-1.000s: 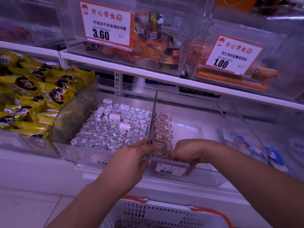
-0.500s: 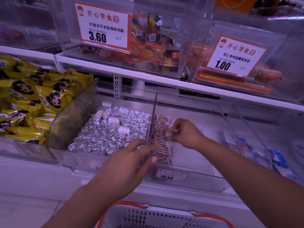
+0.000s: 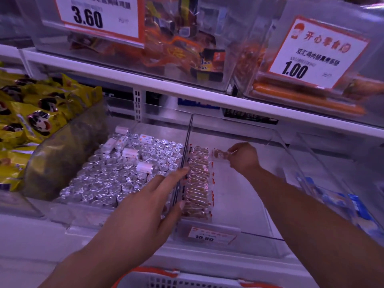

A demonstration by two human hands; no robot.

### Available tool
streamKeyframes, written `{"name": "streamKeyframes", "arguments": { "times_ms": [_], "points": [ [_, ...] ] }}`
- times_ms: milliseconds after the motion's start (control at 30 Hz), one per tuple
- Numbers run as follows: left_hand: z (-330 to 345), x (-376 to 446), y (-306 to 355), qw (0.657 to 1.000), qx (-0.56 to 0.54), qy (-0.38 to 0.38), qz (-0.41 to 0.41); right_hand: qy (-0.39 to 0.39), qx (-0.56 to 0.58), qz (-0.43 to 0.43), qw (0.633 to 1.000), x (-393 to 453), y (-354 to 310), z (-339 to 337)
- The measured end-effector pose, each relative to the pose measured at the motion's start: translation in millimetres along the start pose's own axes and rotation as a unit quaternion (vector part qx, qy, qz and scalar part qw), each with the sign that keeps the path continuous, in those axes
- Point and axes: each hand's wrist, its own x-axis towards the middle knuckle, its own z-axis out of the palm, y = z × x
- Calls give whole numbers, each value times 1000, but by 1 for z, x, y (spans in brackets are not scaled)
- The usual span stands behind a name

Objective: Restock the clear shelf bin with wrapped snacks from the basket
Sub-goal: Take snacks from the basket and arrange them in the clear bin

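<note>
Right hand (image 3: 242,157) pinches a small clear-wrapped brown snack (image 3: 219,154) by its crinkly edge (light, slippery); left hand (image 3: 145,204) lies flat alongside.

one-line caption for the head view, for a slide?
Right hand holds a wrapped snack over the clear bin; left hand rests on its divider.

Snack shop: white shelf (image 3: 187,90) at 12 o'clock carrying clear bins with price cards (image 3: 315,53), yellow snack packets (image 3: 37,119) at 9 o'clock.
</note>
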Motion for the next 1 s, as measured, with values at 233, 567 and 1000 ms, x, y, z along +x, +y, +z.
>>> {"name": "streamKeyframes", "arguments": {
  "times_ms": [233,567,1000],
  "points": [
    [1,1,1,1000,3,0,-1,50,-43,1,998,-5,4,13],
    [3,-1,1,1000,19,13,10,99,-12,14,995,-5,10,2],
    [5,0,-6,999,38,21,13,15,-119,19,993,-19,-17,-25]
  ]
}}
